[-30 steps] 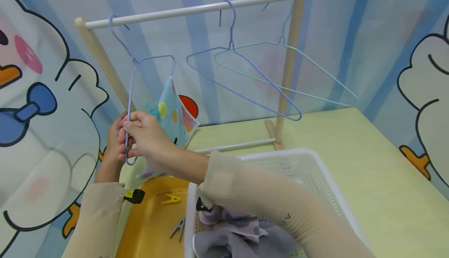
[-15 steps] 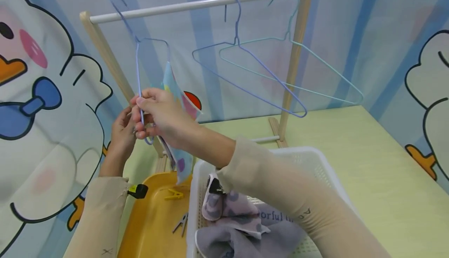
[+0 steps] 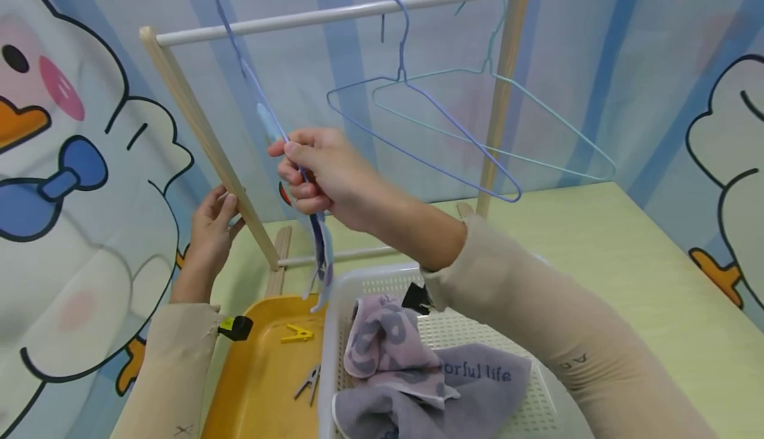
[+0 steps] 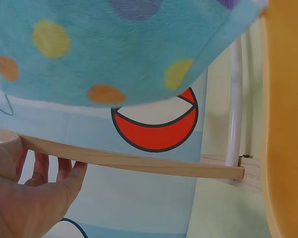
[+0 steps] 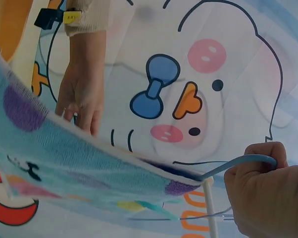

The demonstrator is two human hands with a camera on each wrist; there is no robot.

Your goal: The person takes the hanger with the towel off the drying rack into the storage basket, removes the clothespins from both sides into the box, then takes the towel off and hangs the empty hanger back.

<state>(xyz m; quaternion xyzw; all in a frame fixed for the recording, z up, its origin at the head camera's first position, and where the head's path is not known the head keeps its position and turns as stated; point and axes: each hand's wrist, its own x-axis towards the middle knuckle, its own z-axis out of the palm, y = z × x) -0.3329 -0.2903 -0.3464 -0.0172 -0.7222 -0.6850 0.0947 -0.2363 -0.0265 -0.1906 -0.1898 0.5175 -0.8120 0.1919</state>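
My right hand [image 3: 334, 174] grips one end of a blue-purple wire hanger [image 3: 223, 21], also seen in the right wrist view as a hanger bar [image 5: 238, 161] in the fist. The hanger is tilted, its top crossing in front of the rail and running out of the head view. A light blue towel [image 5: 65, 148] with coloured dots hangs over it, edge-on in the head view. My left hand [image 3: 211, 230] holds the rack's left wooden post [image 4: 124, 161], thumb on one side and fingers reaching behind.
A purple hanger [image 3: 400, 61] and a mint hanger [image 3: 492, 41] hang from the white rail [image 3: 334, 13] at the right. A yellow tray [image 3: 262, 359] holds clothespins [image 3: 297, 334]. Beside it, a white basket [image 3: 328, 353] holds a grey towel [image 3: 486, 379] and a pink patterned cloth [image 3: 388, 339].
My right hand has moved right and up, lifting the hanger with the towel off the rail and turning it edge-on. My left hand has left the hanger's end and now holds the post.
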